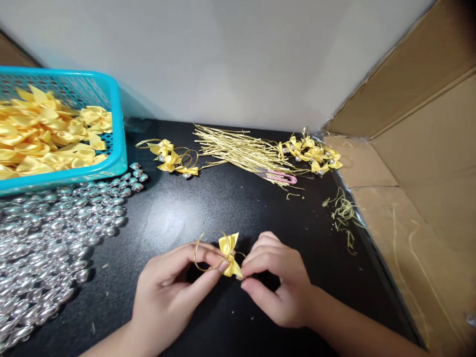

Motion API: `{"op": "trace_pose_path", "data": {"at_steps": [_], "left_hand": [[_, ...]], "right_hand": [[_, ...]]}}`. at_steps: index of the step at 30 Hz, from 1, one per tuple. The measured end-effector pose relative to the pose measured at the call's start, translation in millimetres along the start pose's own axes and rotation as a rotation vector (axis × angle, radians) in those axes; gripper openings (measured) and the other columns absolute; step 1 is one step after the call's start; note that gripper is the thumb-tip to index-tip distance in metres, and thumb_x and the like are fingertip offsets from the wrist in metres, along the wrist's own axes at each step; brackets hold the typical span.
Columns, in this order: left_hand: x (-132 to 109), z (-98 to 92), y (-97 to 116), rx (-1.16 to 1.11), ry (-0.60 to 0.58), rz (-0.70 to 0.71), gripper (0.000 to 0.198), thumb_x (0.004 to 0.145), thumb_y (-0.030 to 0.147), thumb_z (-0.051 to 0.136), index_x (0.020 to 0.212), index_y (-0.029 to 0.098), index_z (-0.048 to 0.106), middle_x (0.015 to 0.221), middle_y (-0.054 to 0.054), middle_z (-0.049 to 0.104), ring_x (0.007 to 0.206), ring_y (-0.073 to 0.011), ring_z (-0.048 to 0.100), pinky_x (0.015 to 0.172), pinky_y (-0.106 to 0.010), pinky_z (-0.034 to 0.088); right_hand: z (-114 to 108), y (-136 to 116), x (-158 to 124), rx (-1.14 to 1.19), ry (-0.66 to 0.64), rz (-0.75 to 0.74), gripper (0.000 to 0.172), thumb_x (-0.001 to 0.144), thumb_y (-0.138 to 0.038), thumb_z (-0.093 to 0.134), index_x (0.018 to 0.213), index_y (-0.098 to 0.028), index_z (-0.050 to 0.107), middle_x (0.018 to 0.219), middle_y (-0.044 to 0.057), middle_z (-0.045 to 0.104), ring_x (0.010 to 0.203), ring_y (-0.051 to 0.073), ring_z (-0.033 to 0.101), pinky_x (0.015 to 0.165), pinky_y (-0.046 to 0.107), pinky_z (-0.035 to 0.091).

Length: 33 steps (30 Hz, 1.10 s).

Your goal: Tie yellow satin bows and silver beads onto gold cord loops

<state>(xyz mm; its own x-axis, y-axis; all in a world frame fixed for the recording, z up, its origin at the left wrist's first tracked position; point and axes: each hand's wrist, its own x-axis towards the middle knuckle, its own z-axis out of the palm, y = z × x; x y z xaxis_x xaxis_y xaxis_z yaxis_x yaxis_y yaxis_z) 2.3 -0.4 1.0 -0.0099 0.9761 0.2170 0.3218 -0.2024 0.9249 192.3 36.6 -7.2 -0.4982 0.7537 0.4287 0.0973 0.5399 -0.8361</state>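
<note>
Both hands pinched shut on one piece: left hand (167, 292) grips gold wire loop (198, 254), right hand (278, 282) pinches yellow bow (229, 252) tied on it, low over table (223, 208), front-centre. Stock left, my read: blue basket (116, 129) full of bows, big silver bead pile (44, 238), wire bundle (241, 148). Done: finished batch (312, 151) back right, few more pcs (171, 158) back centre. Wire offcuts (342, 213) nr cardboard box (427, 148). No labels/writing readable.
</note>
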Motion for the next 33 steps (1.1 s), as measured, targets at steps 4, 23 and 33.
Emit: {"op": "trace_pose_path", "data": {"at_steps": [4,23,33], "left_hand": [[3.1,-0.7,1.0,-0.035,-0.046,-0.002,0.019,0.075,0.005,0.069,0.074,0.024,0.067,0.071,0.01,0.074,0.061,-0.0059,0.069,0.063,-0.009,0.053],[0.5,1.4,-3.3,-0.077,-0.082,0.133,0.022,0.074,-0.001,0.068,0.078,0.02,0.067,0.074,0.004,0.076,0.065,-0.009,0.073,0.065,-0.012,0.057],[1.0,0.1,-1.0,-0.053,-0.108,0.114,0.021,0.075,0.001,0.067,0.076,0.022,0.068,0.07,0.005,0.075,0.061,-0.0089,0.071,0.062,-0.013,0.056]], "right_hand": [[-3.4,3.1,3.3,0.029,-0.033,-0.037,0.009,0.086,-0.024,0.065,0.078,-0.019,0.062,0.066,0.002,0.072,0.06,0.013,0.063,0.067,0.033,0.046],[-3.6,4.3,6.7,0.004,0.045,-0.039,0.016,0.081,-0.027,0.072,0.07,-0.02,0.063,0.06,-0.001,0.07,0.055,0.012,0.061,0.064,0.033,0.042],[-5.9,7.8,6.8,0.043,0.136,0.084,0.022,0.073,-0.036,0.079,0.071,-0.02,0.064,0.062,-0.001,0.067,0.057,0.012,0.059,0.063,0.031,0.043]]}}
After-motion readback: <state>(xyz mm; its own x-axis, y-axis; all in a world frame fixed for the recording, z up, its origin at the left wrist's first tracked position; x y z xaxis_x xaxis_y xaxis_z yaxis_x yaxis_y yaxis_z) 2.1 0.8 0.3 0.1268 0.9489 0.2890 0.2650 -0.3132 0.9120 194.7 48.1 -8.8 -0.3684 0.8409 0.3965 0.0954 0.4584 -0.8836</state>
